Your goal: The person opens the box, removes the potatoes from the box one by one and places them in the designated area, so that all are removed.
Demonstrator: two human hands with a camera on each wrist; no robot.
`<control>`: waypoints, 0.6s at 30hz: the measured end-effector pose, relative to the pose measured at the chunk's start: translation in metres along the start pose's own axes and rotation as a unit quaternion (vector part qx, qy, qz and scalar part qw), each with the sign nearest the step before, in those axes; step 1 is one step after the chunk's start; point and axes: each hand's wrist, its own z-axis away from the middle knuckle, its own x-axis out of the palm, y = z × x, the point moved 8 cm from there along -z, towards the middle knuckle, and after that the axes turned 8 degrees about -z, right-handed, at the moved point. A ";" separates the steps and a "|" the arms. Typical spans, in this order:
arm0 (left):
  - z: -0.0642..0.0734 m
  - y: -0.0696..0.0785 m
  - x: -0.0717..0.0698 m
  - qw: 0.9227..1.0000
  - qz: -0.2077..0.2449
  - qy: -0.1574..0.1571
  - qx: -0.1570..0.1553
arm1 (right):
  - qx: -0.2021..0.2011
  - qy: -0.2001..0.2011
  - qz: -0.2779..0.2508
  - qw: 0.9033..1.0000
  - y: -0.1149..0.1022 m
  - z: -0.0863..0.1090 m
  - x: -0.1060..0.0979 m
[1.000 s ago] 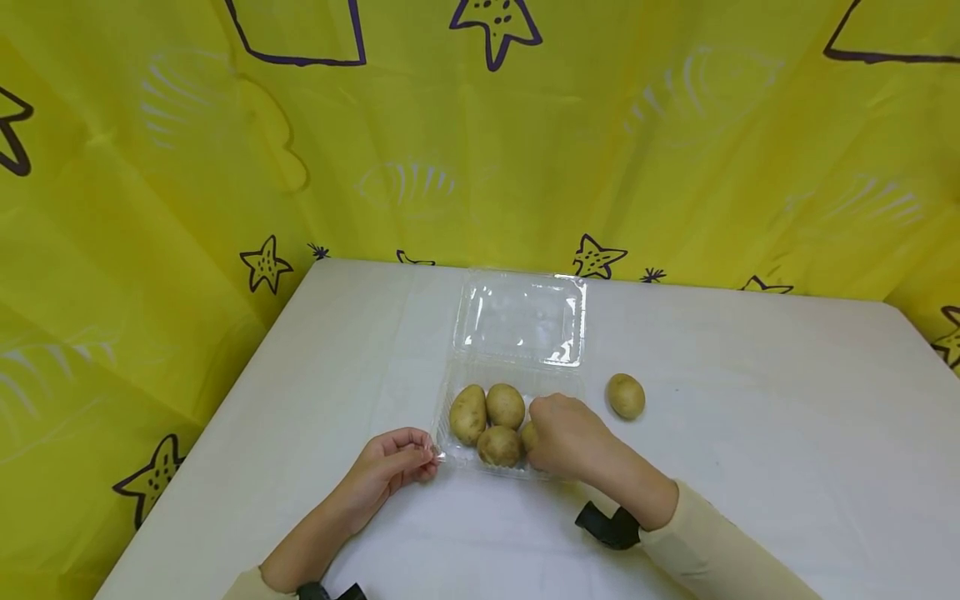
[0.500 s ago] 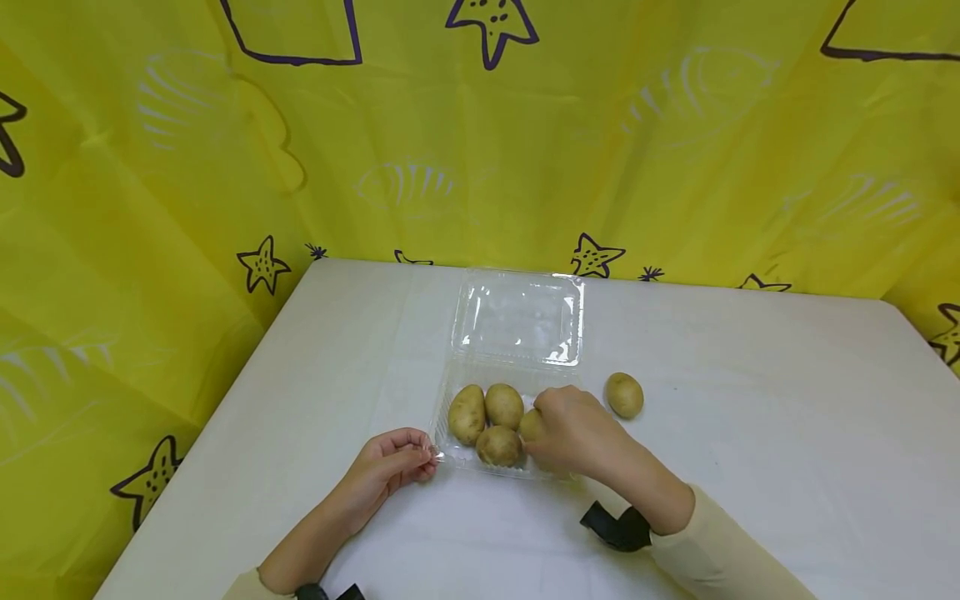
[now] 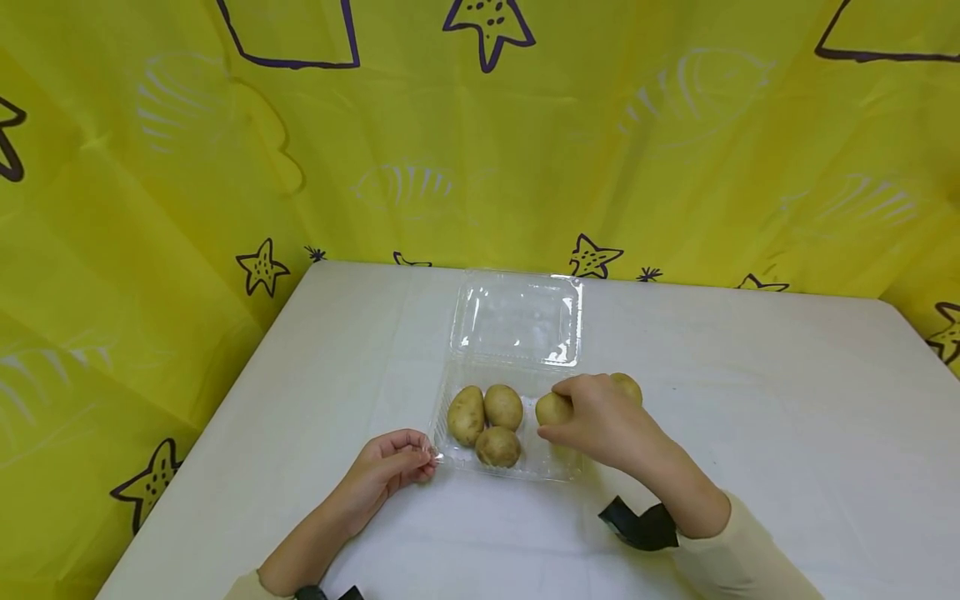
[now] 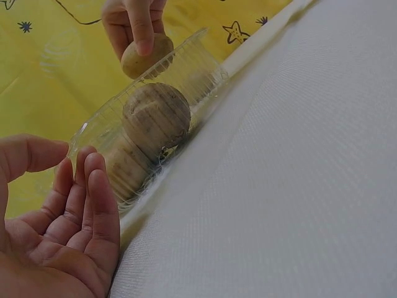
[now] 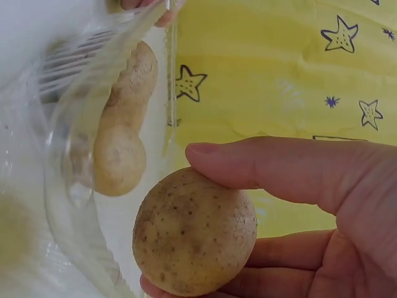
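Note:
My right hand (image 3: pixel 603 421) grips a potato (image 3: pixel 553 409) between thumb and fingers, over the right side of a clear plastic clamshell container (image 3: pixel 551 467). In the right wrist view this potato (image 5: pixel 193 233) shows round and speckled, raised beside the container wall. Three potatoes lie in the container's left part: a long one (image 3: pixel 467 416), a round one (image 3: pixel 503 407) and a browner one (image 3: pixel 498 447). At the near left corner my left hand (image 3: pixel 393 467) pinches the container's rim between thumb and fingertips. The container's lid (image 3: pixel 517 321) lies folded back, away from me.
Another potato (image 3: pixel 628 387) lies on the white table (image 3: pixel 757 433) right of the container, partly hidden behind my right hand. A yellow curtain (image 3: pixel 480 167) with drawn stars and fish hangs along the table's back and sides.
My right hand has lifted its potato from among the others and moved it right and up, now covering part of the loose potato. My left hand has stayed at the rim.

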 end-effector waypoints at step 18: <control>0.000 0.001 0.001 1.000 0.001 0.001 0.001 | 0.033 0.029 -0.053 0.998 0.026 0.013 -0.030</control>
